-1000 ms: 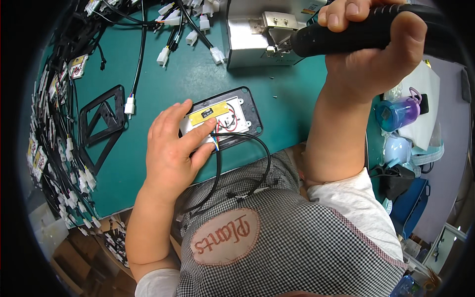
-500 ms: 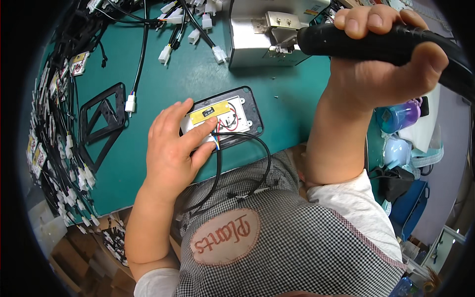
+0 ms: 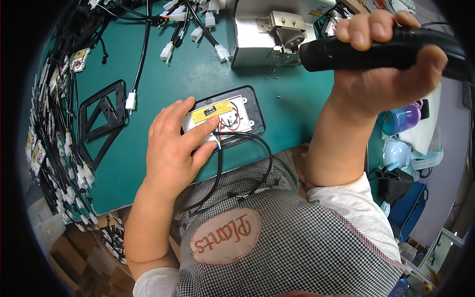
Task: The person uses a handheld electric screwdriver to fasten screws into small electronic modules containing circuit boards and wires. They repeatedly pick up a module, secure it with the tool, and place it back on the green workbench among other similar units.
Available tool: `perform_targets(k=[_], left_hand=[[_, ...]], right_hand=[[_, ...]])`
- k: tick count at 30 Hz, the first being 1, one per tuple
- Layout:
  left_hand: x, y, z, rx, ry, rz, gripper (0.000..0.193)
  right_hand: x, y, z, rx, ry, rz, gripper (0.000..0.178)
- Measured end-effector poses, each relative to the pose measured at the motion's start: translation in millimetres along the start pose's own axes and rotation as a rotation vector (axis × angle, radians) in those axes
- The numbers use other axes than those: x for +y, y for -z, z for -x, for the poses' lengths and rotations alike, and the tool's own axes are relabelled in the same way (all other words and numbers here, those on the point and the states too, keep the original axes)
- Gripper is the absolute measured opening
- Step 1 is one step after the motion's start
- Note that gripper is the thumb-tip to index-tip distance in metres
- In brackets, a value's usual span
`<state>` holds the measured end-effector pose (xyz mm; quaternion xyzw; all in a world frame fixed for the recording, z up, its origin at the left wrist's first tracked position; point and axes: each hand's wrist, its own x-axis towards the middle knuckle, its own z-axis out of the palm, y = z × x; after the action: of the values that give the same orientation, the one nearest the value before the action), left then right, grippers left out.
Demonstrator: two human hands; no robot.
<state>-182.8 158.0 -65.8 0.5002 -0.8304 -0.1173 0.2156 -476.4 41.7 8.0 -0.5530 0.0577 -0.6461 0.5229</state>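
Observation:
My left hand (image 3: 173, 138) lies with outstretched fingers over the near left of a black plastic housing (image 3: 256, 106). Its index fingertip rests on the white board (image 3: 241, 127) inside, by thin coloured wires. A yellow strip (image 3: 225, 107) with a small dark display runs across that board. From the housing a black cable (image 3: 269, 157) loops toward my apron. My right hand (image 3: 381, 64) is raised at the right, wrapped around a black electric screwdriver (image 3: 356, 51). The tool's thin tip points left, just below the front of a metal screw feeder (image 3: 252, 44).
Tiny screws (image 3: 278, 97) lie on the green table (image 3: 193, 74). Two black frames (image 3: 103, 111) and bundled cables with white connectors (image 3: 67, 148) fill the left side. More connectors (image 3: 210, 20) lie at the back. A purple-blue bottle (image 3: 401, 118) stands at the right.
My right hand has brought the screwdriver slightly toward me, so its tip now sits lower than the feeder's outlet. My left hand stays on the board.

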Motion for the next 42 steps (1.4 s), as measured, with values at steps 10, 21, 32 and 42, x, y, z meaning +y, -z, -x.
perform_targets(k=[10, 21, 32, 42], left_hand=[[0, 4, 2, -0.034, 0.019, 0.024, 0.048], [0, 4, 4, -0.026, 0.027, 0.046, 0.046], [44, 10, -12, 0.012, 0.404, 1.099, 0.031], [51, -9, -3, -0.113, 0.439, 1.599, 0.018]], right_hand=[[9, -13, 28, 0.085, 0.126, 0.213, 0.058], [37, -27, 51, 0.362, 0.123, 0.35, 0.048], [-7, -69, 43, 0.098, 0.062, -0.193, 0.06], [-5, -80, 49, 0.106, -0.004, -0.301, 0.057]])
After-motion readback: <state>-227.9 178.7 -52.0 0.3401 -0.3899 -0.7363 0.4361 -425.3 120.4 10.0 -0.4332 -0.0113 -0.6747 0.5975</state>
